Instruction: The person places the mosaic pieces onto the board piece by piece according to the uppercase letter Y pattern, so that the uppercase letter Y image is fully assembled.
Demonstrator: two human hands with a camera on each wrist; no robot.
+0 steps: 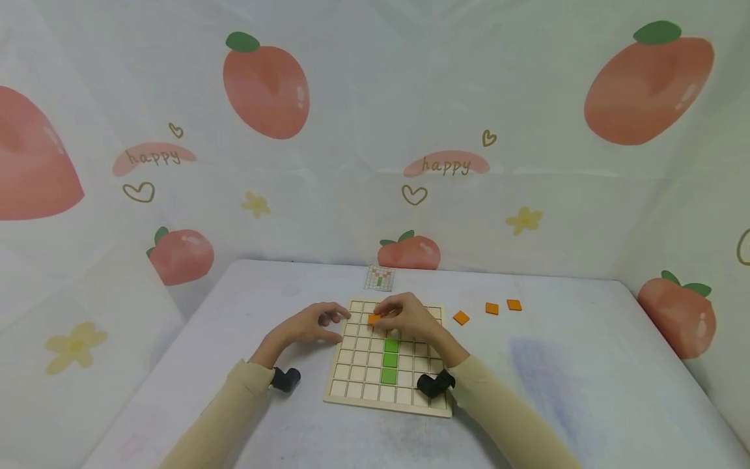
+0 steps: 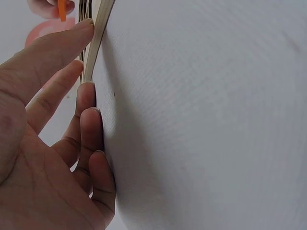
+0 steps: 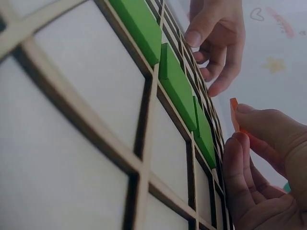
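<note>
A wooden grid board (image 1: pixel 355 389) lies on the table. Three green square tiles (image 1: pixel 389 360) sit in one column of its cells; in the right wrist view the green tiles (image 3: pixel 177 91) stand slightly proud of the grid. Above the upper part of the board, my right hand (image 1: pixel 407 318) pinches an orange square tile (image 1: pixel 374 319) between thumb and fingers, with the tile (image 3: pixel 234 114) tilted on edge. At the board's left edge is my left hand (image 1: pixel 313 324), fingers loosely bent. Its thumb (image 2: pixel 62 48) and index finger are at the rim, gripping nothing.
Right of the board lie three loose orange tiles (image 1: pixel 461 318), spread toward the back. A small printed card (image 1: pixel 379 278) with a coloured grid pattern lies behind the board. A curtain (image 1: pixel 351 215) with fruit prints hangs behind the white-covered table (image 1: pixel 281 423).
</note>
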